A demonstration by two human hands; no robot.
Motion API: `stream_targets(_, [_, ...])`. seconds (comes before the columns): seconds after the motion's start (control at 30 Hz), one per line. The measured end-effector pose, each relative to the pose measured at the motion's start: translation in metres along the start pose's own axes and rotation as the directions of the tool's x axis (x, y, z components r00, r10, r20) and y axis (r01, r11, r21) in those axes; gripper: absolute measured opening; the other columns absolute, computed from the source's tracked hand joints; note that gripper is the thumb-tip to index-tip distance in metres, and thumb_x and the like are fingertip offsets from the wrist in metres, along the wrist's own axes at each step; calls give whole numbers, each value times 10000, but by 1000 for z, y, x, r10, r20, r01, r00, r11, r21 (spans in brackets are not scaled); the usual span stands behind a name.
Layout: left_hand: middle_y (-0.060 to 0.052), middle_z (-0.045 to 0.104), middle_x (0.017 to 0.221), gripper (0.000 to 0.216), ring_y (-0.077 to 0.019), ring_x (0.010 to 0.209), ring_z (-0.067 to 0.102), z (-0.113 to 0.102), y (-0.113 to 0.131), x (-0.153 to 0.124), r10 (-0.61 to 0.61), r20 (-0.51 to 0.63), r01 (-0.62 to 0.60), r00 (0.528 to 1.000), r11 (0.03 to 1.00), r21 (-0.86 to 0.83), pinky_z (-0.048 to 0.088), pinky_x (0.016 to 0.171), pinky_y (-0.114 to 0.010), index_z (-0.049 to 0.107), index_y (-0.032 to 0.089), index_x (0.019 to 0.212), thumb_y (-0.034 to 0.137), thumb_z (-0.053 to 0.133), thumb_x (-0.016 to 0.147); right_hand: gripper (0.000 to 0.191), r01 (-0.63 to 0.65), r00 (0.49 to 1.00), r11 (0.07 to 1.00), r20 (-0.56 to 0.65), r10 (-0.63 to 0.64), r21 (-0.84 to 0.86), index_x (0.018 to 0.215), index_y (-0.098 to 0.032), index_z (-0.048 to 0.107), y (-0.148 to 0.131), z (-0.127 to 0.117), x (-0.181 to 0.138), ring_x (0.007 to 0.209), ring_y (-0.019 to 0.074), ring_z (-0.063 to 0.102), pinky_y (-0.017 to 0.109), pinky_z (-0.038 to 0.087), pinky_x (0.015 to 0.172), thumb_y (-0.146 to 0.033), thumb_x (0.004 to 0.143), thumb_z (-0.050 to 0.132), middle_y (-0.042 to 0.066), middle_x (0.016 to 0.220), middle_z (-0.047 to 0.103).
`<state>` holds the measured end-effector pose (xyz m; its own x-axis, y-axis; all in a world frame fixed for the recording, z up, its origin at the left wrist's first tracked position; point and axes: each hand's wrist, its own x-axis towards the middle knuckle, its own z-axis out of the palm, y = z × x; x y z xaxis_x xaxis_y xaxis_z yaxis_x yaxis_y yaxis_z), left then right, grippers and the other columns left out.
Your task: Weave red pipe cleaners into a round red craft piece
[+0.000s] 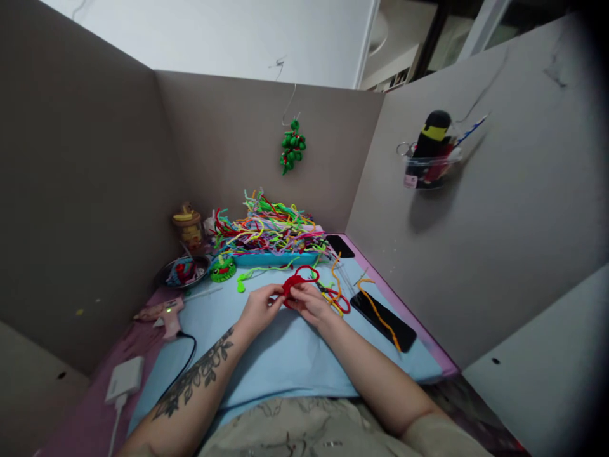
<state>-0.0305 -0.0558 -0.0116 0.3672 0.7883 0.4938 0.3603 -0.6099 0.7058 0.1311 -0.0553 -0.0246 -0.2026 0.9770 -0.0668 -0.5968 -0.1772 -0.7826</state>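
Observation:
Both my hands meet over the light blue mat (285, 355) and pinch a red pipe cleaner shape (295, 282). My left hand (259, 309) grips its left side with closed fingers. On the right side, my right hand (311, 303) holds it between thumb and fingertips. A red loop of the piece rises behind my fingers. Just right of my right hand lie red scissors (339, 298) and loose yellow and orange pipe cleaners (378, 311).
A heap of coloured pipe cleaners (269, 228) fills a teal tray at the back. A pink glue gun (164, 312) and white charger (124, 377) lie left. A black phone (387, 320) lies right. A metal bowl (183, 271) and green figure (222, 269) sit nearby. Cardboard walls surround the desk.

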Motion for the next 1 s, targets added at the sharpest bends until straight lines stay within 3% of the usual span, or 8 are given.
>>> stream_targets(0.13, [-74, 690, 998, 194, -186, 889, 647, 1, -2, 0, 59, 28, -62, 998, 993, 96, 545, 758, -316, 627, 198, 984, 267, 487, 870, 336, -12, 1000, 1000, -27, 12, 10, 771, -151, 597, 1, 0, 0, 709, 135, 643, 286, 517, 701, -249, 559, 839, 9, 745, 672])
stream_targets(0.37, [-67, 698, 1012, 167, -194, 874, 662, 0, 6, -3, 114, 26, -117, 993, 962, 245, 512, 774, -321, 605, 210, 961, 212, 466, 869, 262, -14, 1000, 998, 25, 12, 65, 823, -165, 608, 1, -1, 1, 686, 152, 643, 289, 500, 664, -275, 644, 764, 24, 744, 691])
stream_targets(0.57, [-85, 649, 1182, 135, -211, 945, 660, -3, 17, -5, 227, 82, -241, 970, 905, 349, 497, 821, -339, 576, 205, 878, 171, 447, 860, 37, -11, 995, 973, -93, 34, 230, 748, -174, 622, -9, -10, 9, 636, 149, 628, 276, 482, 626, -206, 743, 606, 19, 667, 687])
stream_targets(0.77, [-92, 675, 1071, 103, -199, 925, 656, -8, 15, -5, 287, -13, -266, 958, 902, 340, 508, 787, -329, 521, 205, 922, 158, 460, 854, 109, -4, 989, 965, -143, 42, 261, 726, -185, 602, -16, -15, 11, 580, 156, 637, 291, 494, 606, -252, 804, 568, 13, 618, 687])
stream_targets(0.87, [-87, 667, 969, 103, -180, 891, 643, -11, 15, -8, 405, -133, -358, 905, 891, 281, 514, 762, -320, 479, 200, 892, 117, 460, 834, 165, 11, 979, 965, -197, 43, 261, 716, -188, 589, -17, -18, 13, 566, 148, 641, 291, 500, 611, -255, 853, 526, 6, 604, 687])
stream_targets(1.0, [-56, 636, 852, 101, -154, 792, 623, -15, 16, -15, 586, -300, -537, 753, 810, 235, 516, 691, -306, 426, 204, 815, 105, 432, 835, 245, 13, 967, 960, -249, 60, 281, 712, -183, 599, -19, -22, 16, 539, 144, 631, 293, 500, 601, -261, 899, 461, 5, 565, 669])
